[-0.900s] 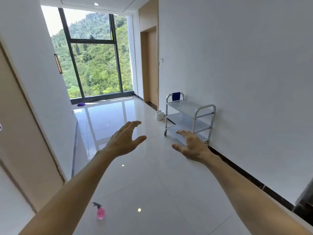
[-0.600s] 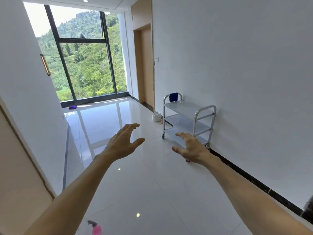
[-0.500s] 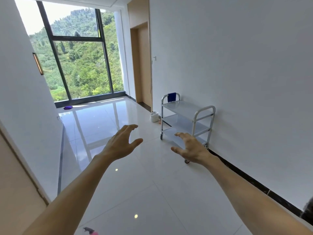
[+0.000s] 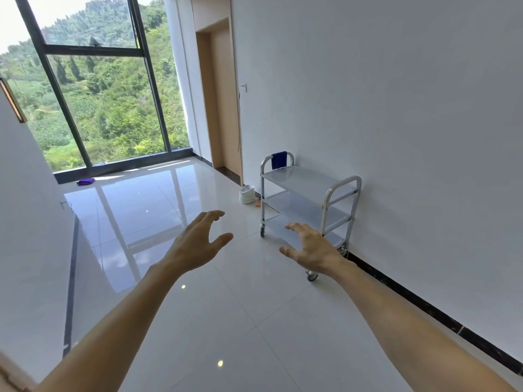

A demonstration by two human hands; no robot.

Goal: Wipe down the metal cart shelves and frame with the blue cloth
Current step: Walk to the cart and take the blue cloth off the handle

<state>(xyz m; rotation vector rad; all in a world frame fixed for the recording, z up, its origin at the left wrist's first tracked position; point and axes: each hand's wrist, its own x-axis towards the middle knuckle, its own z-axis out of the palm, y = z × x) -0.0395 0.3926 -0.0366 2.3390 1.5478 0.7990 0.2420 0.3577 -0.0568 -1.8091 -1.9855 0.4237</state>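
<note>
- While I hold both arms out: left hand (image 4: 195, 244) and right hand (image 4: 312, 248), fingers spread, gripping nothing
- metal cart (image 4: 308, 205) against the wall ahead
- blue cloth (image 4: 279, 160) draped over its far handle

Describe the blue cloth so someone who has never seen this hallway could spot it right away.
Look along the white wall on the right to the three-shelf silver metal cart standing against it, just past the wooden door. The dark blue cloth hangs over the cart's far handle, the one nearer the window. It is the only blue item on the otherwise bare cart.
</note>
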